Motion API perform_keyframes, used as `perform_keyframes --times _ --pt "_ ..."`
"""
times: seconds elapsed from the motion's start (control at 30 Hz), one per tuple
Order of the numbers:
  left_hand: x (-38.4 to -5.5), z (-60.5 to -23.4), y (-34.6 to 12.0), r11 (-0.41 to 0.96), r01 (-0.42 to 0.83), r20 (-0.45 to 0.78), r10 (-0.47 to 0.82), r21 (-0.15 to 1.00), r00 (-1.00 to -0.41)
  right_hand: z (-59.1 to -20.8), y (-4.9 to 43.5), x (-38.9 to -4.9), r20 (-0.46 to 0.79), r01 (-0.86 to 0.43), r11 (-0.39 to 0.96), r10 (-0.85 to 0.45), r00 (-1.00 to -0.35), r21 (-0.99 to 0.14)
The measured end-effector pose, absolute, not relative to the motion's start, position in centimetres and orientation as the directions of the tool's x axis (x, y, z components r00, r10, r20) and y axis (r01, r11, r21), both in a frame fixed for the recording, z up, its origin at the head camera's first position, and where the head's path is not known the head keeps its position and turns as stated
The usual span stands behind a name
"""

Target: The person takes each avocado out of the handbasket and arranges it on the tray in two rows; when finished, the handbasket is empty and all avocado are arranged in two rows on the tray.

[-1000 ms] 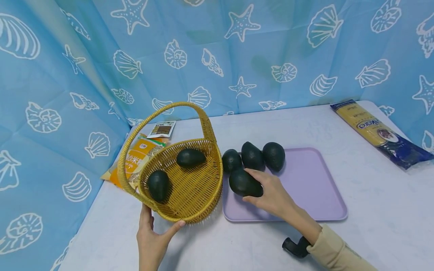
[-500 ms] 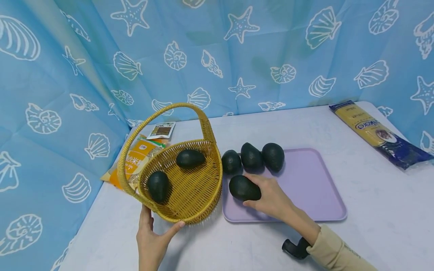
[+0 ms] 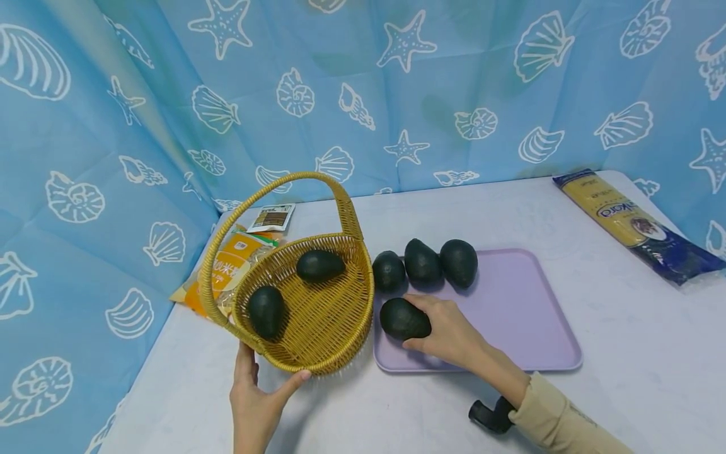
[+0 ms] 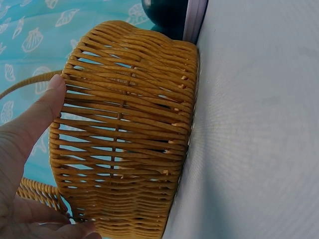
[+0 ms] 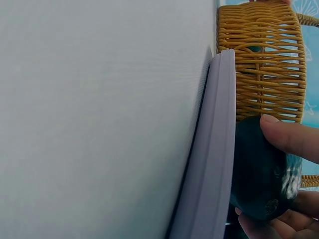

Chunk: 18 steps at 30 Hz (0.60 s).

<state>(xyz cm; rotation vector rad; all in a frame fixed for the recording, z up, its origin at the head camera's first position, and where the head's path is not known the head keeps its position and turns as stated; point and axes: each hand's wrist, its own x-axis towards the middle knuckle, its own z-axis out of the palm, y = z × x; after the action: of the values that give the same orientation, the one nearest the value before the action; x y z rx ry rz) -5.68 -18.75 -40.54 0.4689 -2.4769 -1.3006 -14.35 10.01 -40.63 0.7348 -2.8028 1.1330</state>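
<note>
My right hand [image 3: 448,331] grips a dark green avocado [image 3: 404,318] at the left part of a lilac tray [image 3: 516,309]. In the right wrist view the thumb lies on top of this avocado [image 5: 261,169], fingers around its other side. Three more avocados [image 3: 424,263] stand in a row along the tray's back left edge. To the left is a golden wicker basket [image 3: 340,360] with a tall handle, two avocados [image 3: 266,312] inside. My left hand [image 3: 255,394] holds its near side; in the left wrist view the thumb presses the basket's rim [image 4: 75,64].
Behind the basket lie an orange food bag [image 3: 232,258] and a small white packet [image 3: 272,217]. A blue and yellow pasta bag [image 3: 635,224] lies at the far right. A black curved object [image 3: 490,416] is partly under the right sleeve. A blue shell-patterned curtain [image 3: 397,94] backs the table.
My right hand has drawn its avocado a little toward the front and left, away from the row of three. The left hand and the basket have stayed in place.
</note>
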Motion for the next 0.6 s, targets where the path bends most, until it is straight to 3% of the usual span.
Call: perform_keyframes --times 0.6 --pt "-5.61 -40.58 -18.89 0.531 -0.122 0.124 -0.404 0.839 -0.906 -40.10 10.01 -14.47 0.154 -0.424 0.618 -0.441 -0.884 -0.662"
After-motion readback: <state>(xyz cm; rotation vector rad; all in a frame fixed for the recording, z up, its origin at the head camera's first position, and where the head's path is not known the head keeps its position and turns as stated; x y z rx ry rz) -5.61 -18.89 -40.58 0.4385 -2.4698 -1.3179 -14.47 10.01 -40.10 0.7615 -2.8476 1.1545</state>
